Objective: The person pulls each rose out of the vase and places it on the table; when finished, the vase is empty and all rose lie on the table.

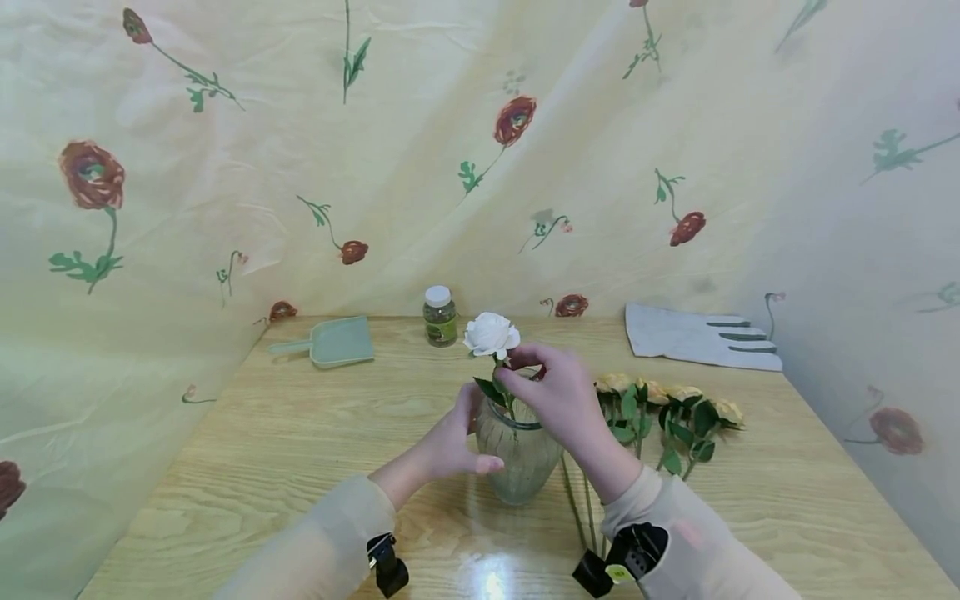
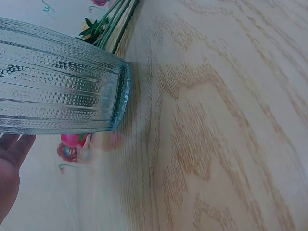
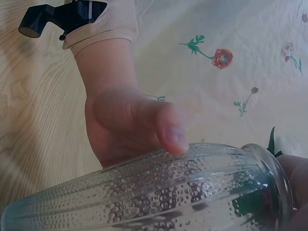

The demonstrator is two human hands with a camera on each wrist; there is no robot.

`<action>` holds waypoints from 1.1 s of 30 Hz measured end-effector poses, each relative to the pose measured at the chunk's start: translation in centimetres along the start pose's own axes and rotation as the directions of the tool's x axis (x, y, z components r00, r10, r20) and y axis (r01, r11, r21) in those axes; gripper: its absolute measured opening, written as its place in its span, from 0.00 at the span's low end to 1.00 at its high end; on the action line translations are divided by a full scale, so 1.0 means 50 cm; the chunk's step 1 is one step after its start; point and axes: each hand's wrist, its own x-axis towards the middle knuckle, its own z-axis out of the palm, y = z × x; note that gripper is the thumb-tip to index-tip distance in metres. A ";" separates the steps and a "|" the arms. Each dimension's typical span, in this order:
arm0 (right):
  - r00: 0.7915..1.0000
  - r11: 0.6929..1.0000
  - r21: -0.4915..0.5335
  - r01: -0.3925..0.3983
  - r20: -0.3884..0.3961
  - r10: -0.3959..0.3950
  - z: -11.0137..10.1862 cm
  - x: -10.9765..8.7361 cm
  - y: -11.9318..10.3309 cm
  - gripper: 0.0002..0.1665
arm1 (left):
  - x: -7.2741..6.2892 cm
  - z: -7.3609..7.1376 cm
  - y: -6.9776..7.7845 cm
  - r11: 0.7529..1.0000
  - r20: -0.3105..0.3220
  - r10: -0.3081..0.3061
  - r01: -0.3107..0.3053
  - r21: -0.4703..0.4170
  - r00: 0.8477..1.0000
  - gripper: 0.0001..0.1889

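Observation:
A ribbed, textured glass vase (image 1: 517, 458) stands on the wooden table in front of the person, and its clear wall also fills the left side of the left wrist view. My left hand (image 1: 448, 442) holds it from the left, thumb across the near side and fingers partly hidden along the far side. Above the vase's mouth, my right hand (image 1: 555, 392) pinches a white rose (image 1: 491, 335) just under the bloom. The rose's stem runs down into the vase, its dark green leaves at the rim. In the right wrist view, the left thumb (image 3: 173, 134) lies against the glass.
Several cream-yellow roses (image 1: 682, 417) lie right of the vase, stems toward the near edge. Behind are a lidded jar (image 1: 440, 317), a pale green dustpan (image 1: 341, 342) at left and a light grey glove-shaped piece (image 1: 697, 336) at right. Flower-printed cloth (image 1: 420, 167) hangs behind the table.

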 end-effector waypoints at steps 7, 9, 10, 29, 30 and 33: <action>0.999 0.994 -0.103 -0.022 -0.027 0.020 0.009 -0.003 -0.013 0.13 | -0.001 0.000 -0.004 1.000 0.006 -0.003 0.003 0.011 1.000 0.49; 0.999 0.990 -0.131 -0.043 -0.022 0.041 0.010 -0.004 -0.015 0.14 | -0.001 -0.001 -0.005 1.000 0.008 -0.002 0.002 0.009 1.000 0.48; 0.998 0.989 -0.140 -0.054 -0.023 0.051 0.011 -0.005 -0.017 0.14 | -0.001 -0.001 -0.005 1.000 0.008 -0.001 0.001 0.010 1.000 0.47; 0.999 1.000 0.004 -0.009 0.048 0.009 0.005 -0.001 -0.004 0.04 | -0.002 0.003 -0.001 0.999 -0.001 0.032 -0.032 0.018 0.999 0.47; 0.999 1.000 0.017 -0.014 0.053 0.013 0.004 -0.002 -0.003 0.04 | -0.003 0.003 0.000 0.999 -0.002 0.026 -0.026 0.021 1.000 0.48; 0.997 0.998 0.044 -0.051 0.061 0.049 0.000 -0.004 -0.002 0.06 | -0.004 0.002 0.004 1.000 -0.008 0.004 -0.004 0.018 1.000 0.48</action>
